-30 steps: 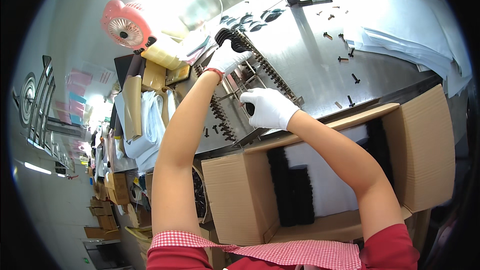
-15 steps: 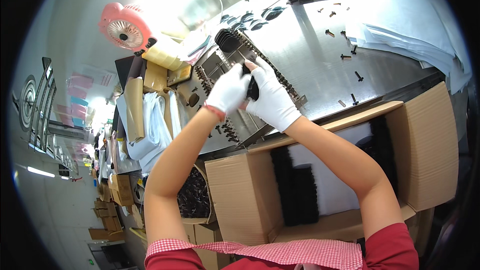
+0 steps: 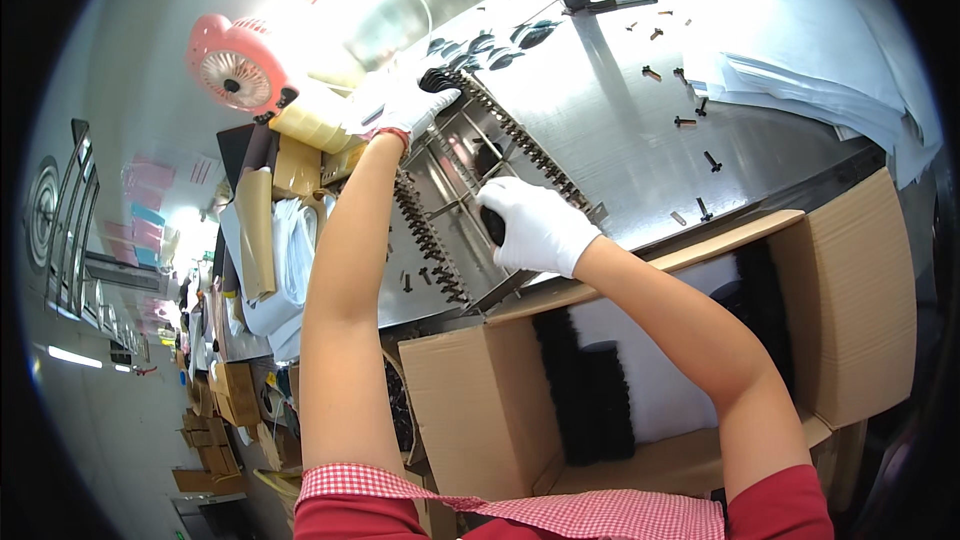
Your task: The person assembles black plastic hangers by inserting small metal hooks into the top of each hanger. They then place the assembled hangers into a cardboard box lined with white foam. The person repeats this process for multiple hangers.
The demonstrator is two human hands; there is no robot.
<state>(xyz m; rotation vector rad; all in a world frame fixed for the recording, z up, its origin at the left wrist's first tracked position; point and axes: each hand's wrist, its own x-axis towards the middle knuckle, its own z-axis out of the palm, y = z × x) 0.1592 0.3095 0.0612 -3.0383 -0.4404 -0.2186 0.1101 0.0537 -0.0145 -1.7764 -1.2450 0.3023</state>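
Holding a black piece [image 3: 492,225] in my right hand [image 3: 543,229] over the toothed metal rack [image 3: 520,137], I have my left hand [image 3: 425,110] by the black stack [image 3: 438,79] at its far end, grip unclear.

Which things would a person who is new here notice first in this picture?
Probably the white-gloved hands: the right hand holds a black piece at the near part of a metal rack, and the left hand is by black pieces at its far end. Then the pink fan stands out at upper left, and the open cardboard box below the rack.
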